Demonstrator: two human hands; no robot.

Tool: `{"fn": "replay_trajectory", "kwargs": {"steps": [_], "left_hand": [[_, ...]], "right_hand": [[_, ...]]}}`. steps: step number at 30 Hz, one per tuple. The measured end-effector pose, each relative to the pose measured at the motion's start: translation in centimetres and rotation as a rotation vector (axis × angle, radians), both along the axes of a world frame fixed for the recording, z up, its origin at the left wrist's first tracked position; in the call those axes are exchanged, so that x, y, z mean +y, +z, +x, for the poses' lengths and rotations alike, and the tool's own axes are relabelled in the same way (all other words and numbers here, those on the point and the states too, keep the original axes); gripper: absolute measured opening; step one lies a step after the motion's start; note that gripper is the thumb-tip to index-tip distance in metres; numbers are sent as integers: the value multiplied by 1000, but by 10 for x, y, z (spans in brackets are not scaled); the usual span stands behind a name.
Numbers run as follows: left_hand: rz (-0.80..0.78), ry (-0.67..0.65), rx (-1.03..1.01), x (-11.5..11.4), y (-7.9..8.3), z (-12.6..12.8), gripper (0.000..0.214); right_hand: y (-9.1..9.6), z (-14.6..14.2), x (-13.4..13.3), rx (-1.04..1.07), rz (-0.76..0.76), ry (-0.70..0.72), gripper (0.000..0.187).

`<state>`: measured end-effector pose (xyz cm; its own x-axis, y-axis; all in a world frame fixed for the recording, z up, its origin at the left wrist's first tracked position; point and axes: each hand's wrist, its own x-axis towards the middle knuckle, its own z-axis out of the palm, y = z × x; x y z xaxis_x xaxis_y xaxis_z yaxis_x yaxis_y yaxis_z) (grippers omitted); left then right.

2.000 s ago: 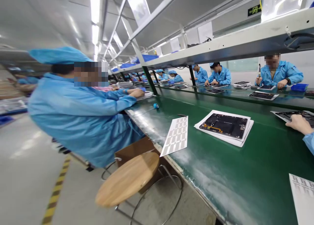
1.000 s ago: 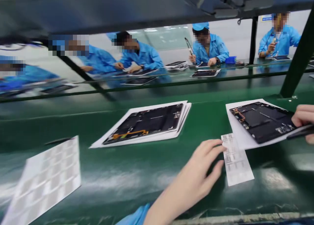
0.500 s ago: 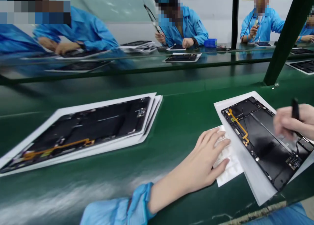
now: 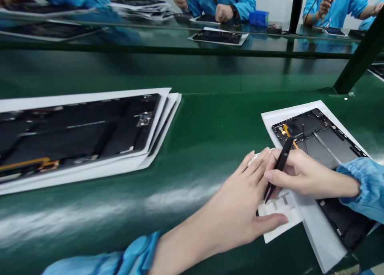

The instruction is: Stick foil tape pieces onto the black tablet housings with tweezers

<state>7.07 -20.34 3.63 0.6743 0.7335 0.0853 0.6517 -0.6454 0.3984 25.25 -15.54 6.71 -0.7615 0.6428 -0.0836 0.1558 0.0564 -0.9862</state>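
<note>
My left hand (image 4: 240,203) lies flat with its fingers stretched over a white sheet of small stickers (image 4: 285,219), pressing it to the bench. Grey T-shaped pieces show on that sheet beside the thumb. Between the fingers of my right hand (image 4: 300,173) is a pair of black tweezers (image 4: 282,161), tips pointing down at the sheet next to my left fingers. Whether the tips grip a piece cannot be made out. Under my right forearm sits an opened black tablet housing (image 4: 312,135) with an orange ribbon cable, resting on white paper (image 4: 319,239).
A stack of similar black housings (image 4: 90,127) layered with white sheets lies at the left. Beyond a ledge, people in blue work at another bench with housings and a blue bin (image 4: 258,18). A slanted green post (image 4: 357,63) rises at the right.
My right hand has moved left with the tweezers, from above the tablet housing to the sticker sheet. The left hand stays on the sheet. The camera view has tilted down.
</note>
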Motion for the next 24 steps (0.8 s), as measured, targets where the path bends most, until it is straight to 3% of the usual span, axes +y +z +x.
{"fn": "replay_trajectory", "kwargs": {"steps": [5,11,24], "left_hand": [[-21,34,-31,3,0,-3,81],[-42,76,0,5,-1,-2,97],[-54,66,52,7,2,2,98]], "right_hand": [[-6,-8,-2,16,124,-124,10],[-13,-8,1,7,106,-130,9],[-9,-10,3,-86,119,-104,13]]}}
